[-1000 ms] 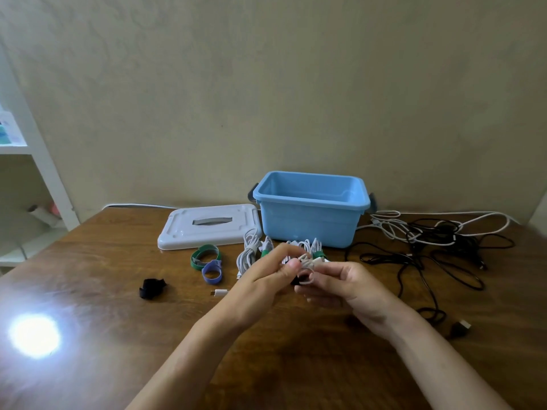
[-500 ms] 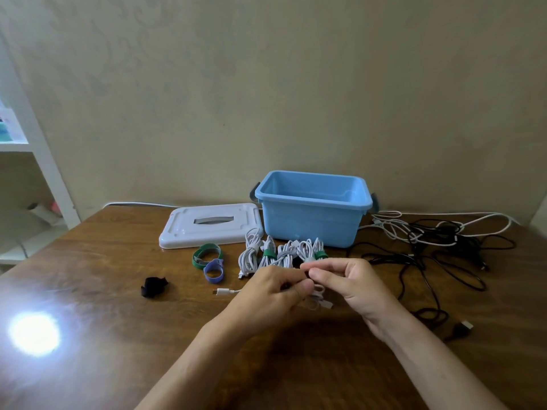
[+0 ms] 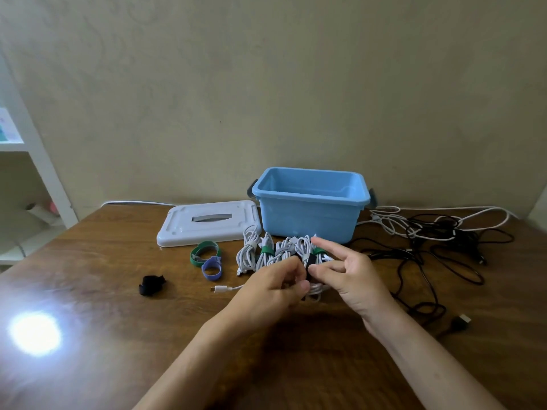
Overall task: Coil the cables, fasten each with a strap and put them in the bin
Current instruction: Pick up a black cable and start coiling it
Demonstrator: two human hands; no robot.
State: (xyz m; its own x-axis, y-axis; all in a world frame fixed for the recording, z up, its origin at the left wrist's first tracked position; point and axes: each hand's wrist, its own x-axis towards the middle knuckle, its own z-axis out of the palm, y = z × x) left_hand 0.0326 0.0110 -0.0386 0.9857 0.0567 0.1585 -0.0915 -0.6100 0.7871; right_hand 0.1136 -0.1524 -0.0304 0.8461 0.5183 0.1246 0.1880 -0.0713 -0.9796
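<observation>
On the counter (image 3: 88, 261), the left hand (image 3: 266, 294) grips a coiled white cable (image 3: 316, 288) while the right hand (image 3: 349, 273) pinches its black strap (image 3: 310, 263). Five strapped bundles (image 3: 278, 253) lie before one blue bin (image 3: 310, 202); three loose straps (image 3: 207, 258) lie to the left.

No readable text

Nothing legible is showing anywhere; the paper on the white shelf (image 3: 9, 128) at far left is appearing only as a coloured blur.
</observation>
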